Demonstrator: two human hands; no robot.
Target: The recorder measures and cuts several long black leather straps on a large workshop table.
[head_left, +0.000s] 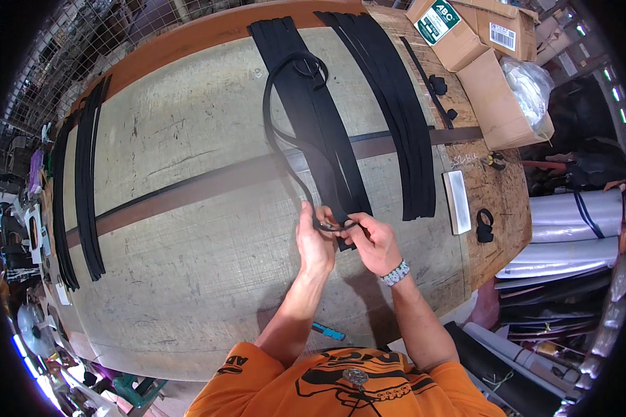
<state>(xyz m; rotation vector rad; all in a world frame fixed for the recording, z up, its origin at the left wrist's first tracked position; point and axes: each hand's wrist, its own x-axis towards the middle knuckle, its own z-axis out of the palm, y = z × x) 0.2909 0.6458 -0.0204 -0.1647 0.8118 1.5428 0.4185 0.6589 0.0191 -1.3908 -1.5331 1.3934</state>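
Centre of frame: left hand [315, 242] & right hand [377, 243] meet over the tabletop [188, 229], fingers of both pinching the near end of a long black strap [279, 149] w/ a small ring at that end, probably to steady it for close work. The strap runs up to top centre, looping over a stack of flat black strips [313, 104]; a 2nd stack [396, 118] lies just to the right, laid out within reach.

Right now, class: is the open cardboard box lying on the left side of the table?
No. The cardboard box lies at the table's far right edge, beside the black strips.
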